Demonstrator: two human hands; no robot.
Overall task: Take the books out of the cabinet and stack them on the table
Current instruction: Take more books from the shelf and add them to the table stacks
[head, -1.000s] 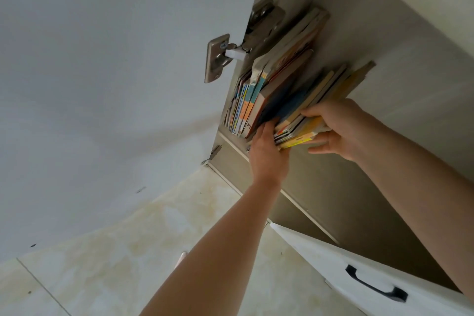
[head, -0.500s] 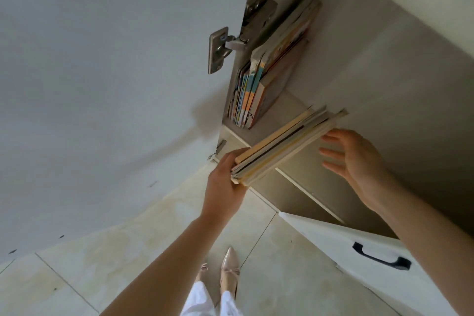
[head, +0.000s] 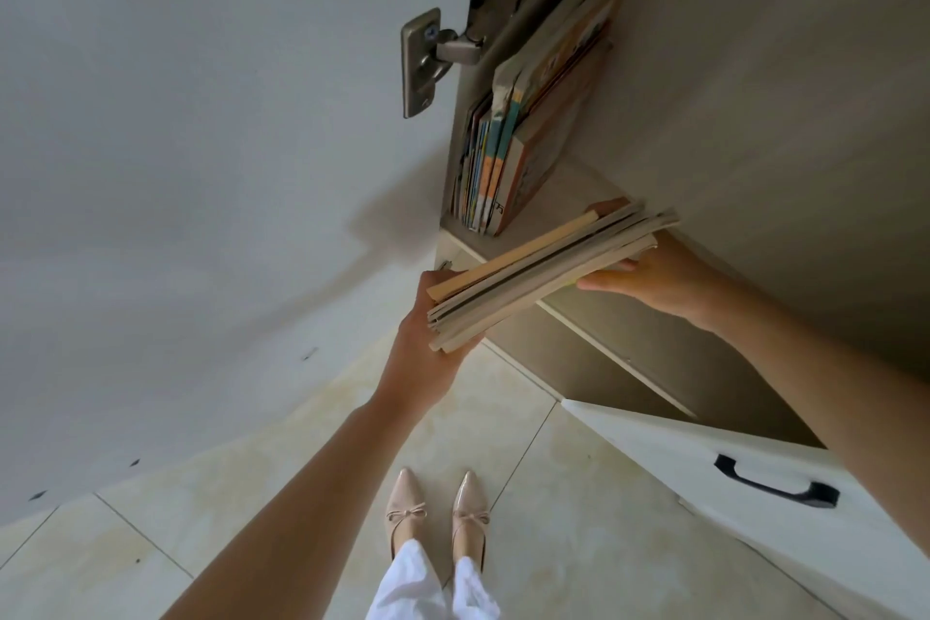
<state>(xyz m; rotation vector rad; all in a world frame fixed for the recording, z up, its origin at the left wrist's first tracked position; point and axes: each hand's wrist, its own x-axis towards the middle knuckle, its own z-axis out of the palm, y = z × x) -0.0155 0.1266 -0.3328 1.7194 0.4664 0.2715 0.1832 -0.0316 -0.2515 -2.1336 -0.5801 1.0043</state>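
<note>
A bundle of several thin books point(head: 543, 274) lies flat between my two hands, in front of the open cabinet. My left hand point(head: 428, 352) grips its near end from below. My right hand point(head: 654, 277) holds the far end, fingers under it and a fingertip showing behind. A row of several colourful books point(head: 508, 156) still stands upright on the cabinet shelf point(head: 563, 196), leaning against the left wall. No table is in view.
The open white cabinet door point(head: 201, 141) with its metal hinge point(head: 433, 55) fills the left. A lower white door with a black handle point(head: 777, 488) stands open at the right. Below are a tiled floor point(head: 553, 519) and my feet in pale shoes point(head: 435, 514).
The bundle came off the shelf and out of the cabinet, lowered and laid flat. My right hand, open beside it half a second ago, has taken hold of its far end.
</note>
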